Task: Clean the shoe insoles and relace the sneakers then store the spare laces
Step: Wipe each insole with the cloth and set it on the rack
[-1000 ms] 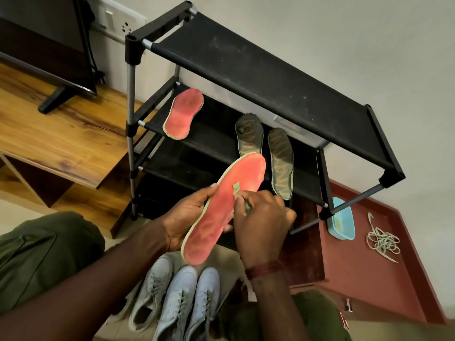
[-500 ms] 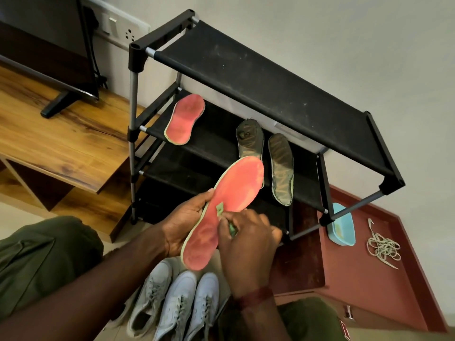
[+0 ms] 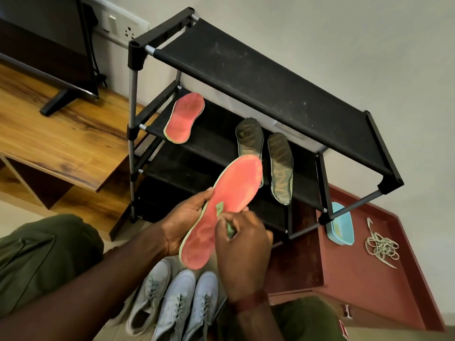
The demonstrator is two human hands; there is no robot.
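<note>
Near the black rack, your left hand grips the red insole; your right hand pinches a green cloth (touching it).

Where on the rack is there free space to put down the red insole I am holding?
The top shelf is bare, with room for the held insole. On the second shelf, a free patch lies between the other red insole and the two dark insoles. Crowded: the floor with the sneakers.

My left hand holds a red insole tilted; my right hand pinches a green cloth against it. A second red insole and two dark insoles lie on the shelf. Three pale sneakers stand on the floor; tangled laces lie far right.
</note>
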